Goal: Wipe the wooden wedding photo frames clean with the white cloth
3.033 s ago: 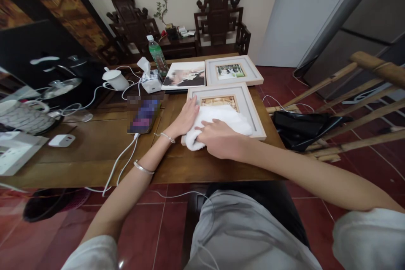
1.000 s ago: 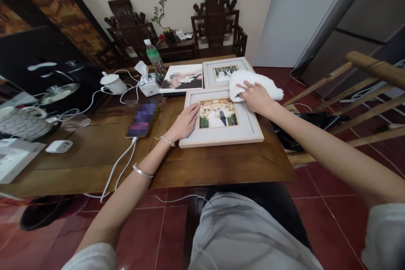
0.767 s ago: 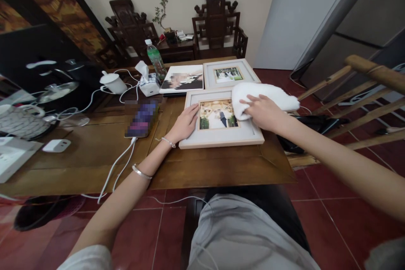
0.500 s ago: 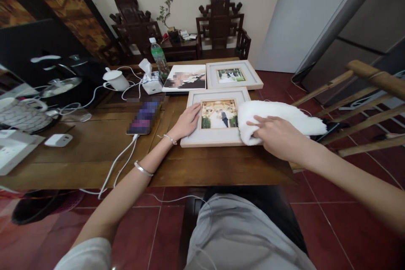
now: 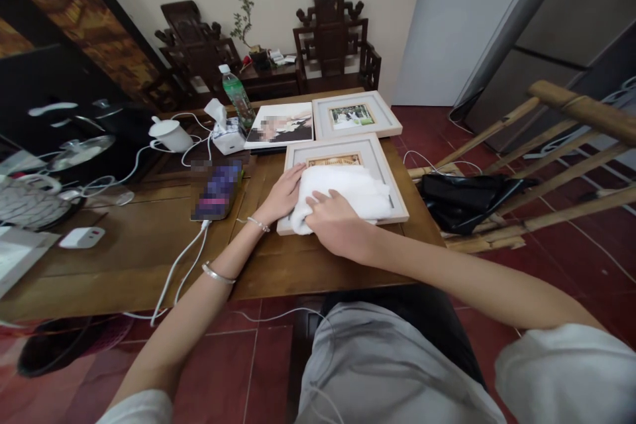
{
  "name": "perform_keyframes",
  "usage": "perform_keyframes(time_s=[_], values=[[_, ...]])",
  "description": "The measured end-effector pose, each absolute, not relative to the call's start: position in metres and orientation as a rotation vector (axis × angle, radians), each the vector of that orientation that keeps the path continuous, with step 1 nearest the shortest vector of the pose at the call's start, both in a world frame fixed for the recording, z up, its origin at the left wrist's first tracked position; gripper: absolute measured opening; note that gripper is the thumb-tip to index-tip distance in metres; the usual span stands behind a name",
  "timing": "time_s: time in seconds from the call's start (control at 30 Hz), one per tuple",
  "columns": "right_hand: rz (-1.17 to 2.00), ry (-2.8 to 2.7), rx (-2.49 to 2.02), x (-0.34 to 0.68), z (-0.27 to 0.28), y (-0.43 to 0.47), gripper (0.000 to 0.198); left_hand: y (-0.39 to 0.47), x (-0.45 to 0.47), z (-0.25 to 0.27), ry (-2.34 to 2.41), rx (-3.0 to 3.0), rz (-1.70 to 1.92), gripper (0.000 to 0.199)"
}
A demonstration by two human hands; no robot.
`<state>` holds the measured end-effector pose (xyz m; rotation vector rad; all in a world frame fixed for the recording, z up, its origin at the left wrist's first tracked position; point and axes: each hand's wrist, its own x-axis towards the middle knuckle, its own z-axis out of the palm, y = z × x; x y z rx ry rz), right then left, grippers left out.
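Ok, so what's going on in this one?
A person's right hand holds a white cloth on the near picture frame, hiding most of its picture. The left hand rests on that frame's left side. Behind it lie a second frame and a print; to the left a phone lies on the wooden table.

No text, brand, number or sign legible anywhere in the head camera's view. Too small and soft to read: the multicolored wrap on the green bottle (image 5: 237, 94) at the far side of the wooden surface (image 5: 283, 271). Equally unreadable: a tiny dark mark on the near face of the tissue box (image 5: 229, 141), just beside the bottle. Obscured by coarse pixel blocks: the screen of the phone (image 5: 218, 192), lying face up with a white cable attached, reduced to patches of purple and pink.
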<state>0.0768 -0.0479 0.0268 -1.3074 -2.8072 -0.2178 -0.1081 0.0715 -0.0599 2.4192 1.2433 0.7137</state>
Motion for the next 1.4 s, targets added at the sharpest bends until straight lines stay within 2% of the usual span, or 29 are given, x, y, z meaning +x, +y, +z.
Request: perform_keyframes(time_s=[0.17, 0.37, 0.73, 0.93, 1.17, 1.4], values=[[-0.417, -2.849, -1.508, 0.13, 0.034, -0.07, 0.034, 0.07, -0.104, -0.062, 1.285, 2.524, 0.666, 0.054], [-0.474, -2.828, -1.729, 0.202, 0.036, -0.072, 0.036, 0.07, -0.102, -0.06, 1.286, 2.544, 0.615, 0.054], [-0.56, -2.667, -1.753, 0.205, 0.022, 0.065, 0.05, 0.069, -0.105, -0.057, 1.279, 2.605, 0.541, 0.056], [-0.619, -2.64, -1.667, 0.183, 0.01, 0.089, 0.051, 0.07, -0.105, -0.058, 1.303, 2.597, 0.549, 0.056], [-0.54, -2.878, -1.562, 0.17, 0.011, 0.049, 0.038, 0.069, -0.104, -0.06, 1.308, 2.589, 0.588, 0.055], [-0.095, -3.162, -1.349, 0.17, 0.053, -0.057, 0.033, 0.068, -0.099, -0.061, 1.346, 2.573, 0.614, 0.054]])
